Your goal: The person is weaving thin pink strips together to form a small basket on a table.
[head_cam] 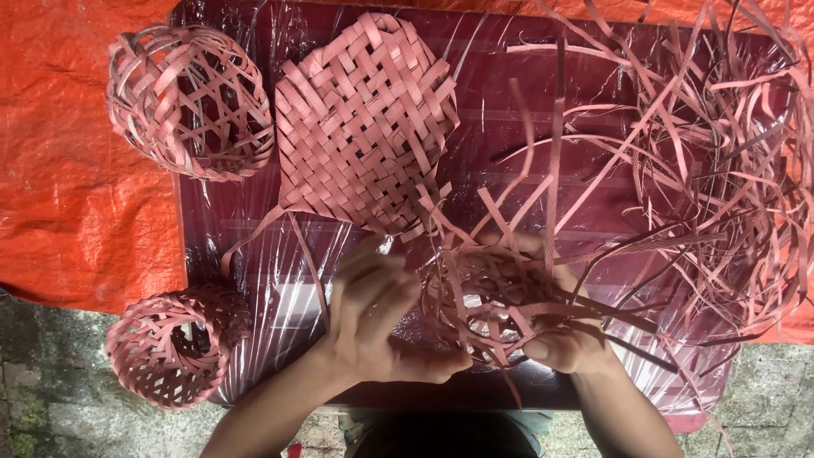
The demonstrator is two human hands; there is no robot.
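Observation:
My left hand (377, 322) and my right hand (570, 337) both grip a small half-woven basket (483, 301) of pinkish-red strips, held over the near edge of the table. Loose strip ends stick out of it upward and to the right. My left fingers curl around its left side, with the thumb under its rim. My right thumb presses on its lower right edge. The fingers behind the basket are hidden.
A flat woven mat (365, 127) lies at the table's centre back. One finished open-weave basket (191, 102) sits at the back left, another (174, 343) at the front left corner. A tangle of loose strips (721, 170) covers the right side. Plastic film covers the dark table (254, 254); orange tarp (76, 170) lies around it.

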